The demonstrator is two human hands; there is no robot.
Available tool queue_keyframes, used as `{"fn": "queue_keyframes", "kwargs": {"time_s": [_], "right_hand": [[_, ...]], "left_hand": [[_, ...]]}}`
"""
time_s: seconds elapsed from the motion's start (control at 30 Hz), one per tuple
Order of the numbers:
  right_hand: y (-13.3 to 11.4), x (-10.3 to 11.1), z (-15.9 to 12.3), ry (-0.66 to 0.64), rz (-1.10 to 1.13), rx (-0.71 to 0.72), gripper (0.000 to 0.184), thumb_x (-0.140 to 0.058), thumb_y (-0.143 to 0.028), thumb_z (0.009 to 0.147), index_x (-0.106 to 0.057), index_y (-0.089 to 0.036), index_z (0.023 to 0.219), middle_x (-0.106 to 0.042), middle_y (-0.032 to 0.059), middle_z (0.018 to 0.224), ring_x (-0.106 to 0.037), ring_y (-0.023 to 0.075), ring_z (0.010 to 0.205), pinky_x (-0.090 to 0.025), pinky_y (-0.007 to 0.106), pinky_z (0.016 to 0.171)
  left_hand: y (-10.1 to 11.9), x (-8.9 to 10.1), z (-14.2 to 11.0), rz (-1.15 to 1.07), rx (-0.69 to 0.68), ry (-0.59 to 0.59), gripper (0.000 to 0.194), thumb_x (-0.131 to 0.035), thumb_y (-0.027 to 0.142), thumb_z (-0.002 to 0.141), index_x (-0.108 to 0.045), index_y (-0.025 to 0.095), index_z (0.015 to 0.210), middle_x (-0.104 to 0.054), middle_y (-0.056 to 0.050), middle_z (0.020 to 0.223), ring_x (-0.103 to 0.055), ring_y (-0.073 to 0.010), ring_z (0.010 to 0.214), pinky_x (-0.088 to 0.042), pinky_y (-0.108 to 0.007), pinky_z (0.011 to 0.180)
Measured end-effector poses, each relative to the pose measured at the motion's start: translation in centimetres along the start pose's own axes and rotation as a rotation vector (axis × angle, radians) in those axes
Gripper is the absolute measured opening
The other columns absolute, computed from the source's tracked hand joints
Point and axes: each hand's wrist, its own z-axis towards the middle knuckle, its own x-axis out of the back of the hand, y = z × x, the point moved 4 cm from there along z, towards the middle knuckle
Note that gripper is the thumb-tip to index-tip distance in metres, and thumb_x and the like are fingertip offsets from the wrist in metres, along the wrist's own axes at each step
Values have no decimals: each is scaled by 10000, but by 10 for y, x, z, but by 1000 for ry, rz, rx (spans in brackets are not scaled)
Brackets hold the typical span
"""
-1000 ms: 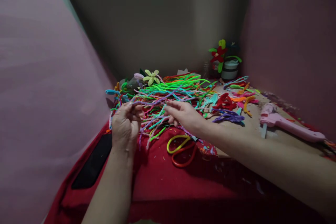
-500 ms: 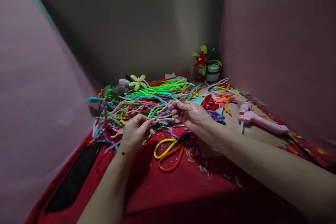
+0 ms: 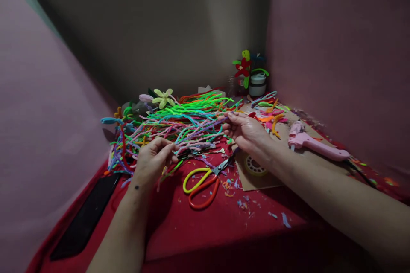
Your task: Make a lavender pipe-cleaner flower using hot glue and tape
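Note:
A purple pipe cleaner (image 3: 206,126) runs slantwise between my two hands, over the pile. My left hand (image 3: 153,158) is closed in a pinch around its lower left end, thumb against forefinger. At the upper right end, my right hand (image 3: 248,133) pinches it between thumb and forefinger, the other fingers curled. Beneath and behind lies a heap of pipe cleaners (image 3: 195,106) in green, pink, blue and other colours. Scissors (image 3: 202,181) with one yellow and one red handle rest on the red cloth (image 3: 192,230) just in front of the hands.
A pink glue gun (image 3: 315,143) lies on cardboard (image 3: 253,182) at the right, near a yellow-rimmed roll (image 3: 255,165). A black flat object (image 3: 86,217) sits at left. Behind stand a lidded jar (image 3: 257,85) and a red flower (image 3: 242,67); a pale yellow flower (image 3: 162,99) tops the heap.
My hands have moved slightly apart, the left to the left and the right to the right and up, still pinching. More of the scissors and the roll now shows.

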Motion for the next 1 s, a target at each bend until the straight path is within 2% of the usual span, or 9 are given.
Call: {"fn": "queue_keyframes", "kwargs": {"time_s": [0.1, 0.2, 0.33, 0.47, 0.57, 0.67, 0.77, 0.9, 1.0], "right_hand": [[3, 1, -2, -22, -4, -1, 92, -537, -110, 809, -627, -128, 806, -642, 3, 658, -554, 75, 481, -436, 203, 469], [3, 1, -5, -36, -1, 1, 61, -553, -142, 799, -614, -140, 797, -628, -6, 621, -560, 90, 480, -446, 217, 468], [-1, 3, -9, 7, -54, 44, 83, -528, -161, 799, -605, -137, 780, -635, 13, 614, -555, 92, 466, -433, 213, 455], [4, 3, -16, 35, -136, 8, 50, -545, -153, 757, -591, -133, 754, -602, -1, 568, -523, 82, 428, -386, 198, 414], [15, -2, -24, -44, -244, 1, 57, -587, -190, 733, -589, -135, 749, -605, -2, 573, -514, 81, 429, -373, 197, 413], [27, -9, -33, -164, -443, 31, 115, -602, -250, 740, -587, -140, 710, -592, -9, 557, -479, 71, 426, -363, 201, 430], [36, -15, -42, -285, -680, 132, 155, -555, -232, 771, -588, -144, 647, -532, -29, 517, -426, 62, 440, -342, 202, 450], [44, -19, -53, -401, -894, 282, 118, -540, -177, 765, -632, -152, 695, -575, -8, 611, -483, 88, 569, -385, 211, 536], [47, -20, -54, -422, -864, 213, 109, -545, -197, 767, -639, -157, 728, -586, -5, 612, -491, 89, 546, -395, 210, 516]], "left_hand": [[1, 9, 2, -36, -54, 40, 125, -614, 276, 710, -609, 155, 682, -623, 1, 505, -517, -94, 418, -400, -180, 424], [-2, 19, 5, -83, -58, 111, 105, -638, 247, 700, -624, 145, 682, -617, 2, 501, -522, -92, 420, -404, -178, 425], [-8, 33, 7, -220, -34, 241, 94, -664, 207, 670, -631, 128, 710, -620, 9, 536, -513, -81, 411, -396, -176, 404], [-14, 51, 10, -310, -74, 429, 94, -633, 188, 665, -605, 118, 719, -626, 9, 584, -505, -71, 418, -404, -179, 406], [-19, 67, 11, -342, -110, 598, 104, -629, 157, 619, -579, 117, 700, -627, 13, 594, -510, -75, 407, -409, -184, 395], [-25, 80, 13, -350, -128, 696, 120, -629, 144, 592, -569, 119, 694, -625, 16, 594, -523, -77, 406, -431, -191, 408], [-33, 86, 14, -354, -111, 693, 136, -640, 149, 578, -570, 124, 692, -630, 13, 609, -544, -84, 427, -448, -197, 422], [-38, 81, 14, -335, -71, 595, 168, -683, 194, 572, -600, 126, 701, -637, 0, 626, -547, -92, 443, -430, -190, 405], [-33, 67, 11, -287, -36, 457, 194, -704, 251, 600, -628, 137, 738, -627, 6, 613, -539, -92, 454, -415, -185, 412]]}}
